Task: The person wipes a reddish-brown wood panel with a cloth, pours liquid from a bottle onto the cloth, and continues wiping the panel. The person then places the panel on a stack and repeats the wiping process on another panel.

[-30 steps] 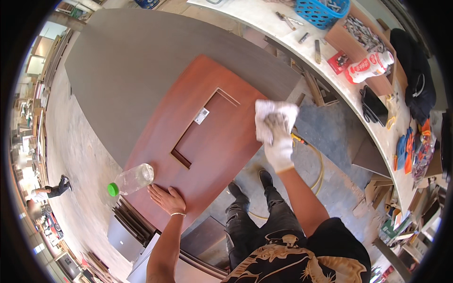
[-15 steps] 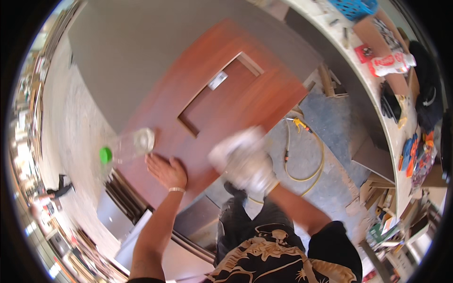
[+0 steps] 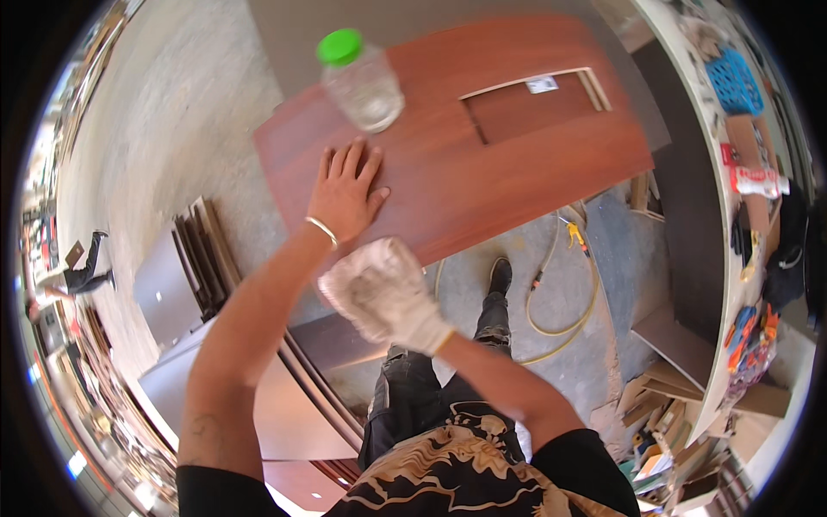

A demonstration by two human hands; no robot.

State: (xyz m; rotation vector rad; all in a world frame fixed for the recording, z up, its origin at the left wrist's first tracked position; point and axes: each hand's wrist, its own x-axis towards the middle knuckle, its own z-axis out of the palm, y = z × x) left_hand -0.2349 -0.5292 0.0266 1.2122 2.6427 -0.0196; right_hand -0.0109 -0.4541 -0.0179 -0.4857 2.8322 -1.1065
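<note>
A reddish-brown wood-grain panel [image 3: 431, 181] lies in front of me, with a rectangular recess [image 3: 534, 108] holding a small white label [image 3: 542, 84]. My left hand [image 3: 347, 196] is bare and rests flat on the panel's left part, fingers spread. Just beyond its fingertips stands a clear plastic jar [image 3: 366, 90] with a green lid. My right hand [image 3: 407, 312] wears a whitish glove and is closed on a crumpled off-white cloth [image 3: 366, 269] at the panel's near left edge. The cloth hides part of that hand's fingers.
Grey-brown panels [image 3: 164, 297] lean in a stack at left. A yellow hose [image 3: 564, 323] with a spray gun curls on the floor. Along the right runs a workbench [image 3: 713, 172] bearing a blue basket [image 3: 734, 82] and tools. Another person [image 3: 82, 274] is far left.
My right hand has swept left with the cloth, ending close to my left hand. My left hand stays flat on the panel. The whole view has turned.
</note>
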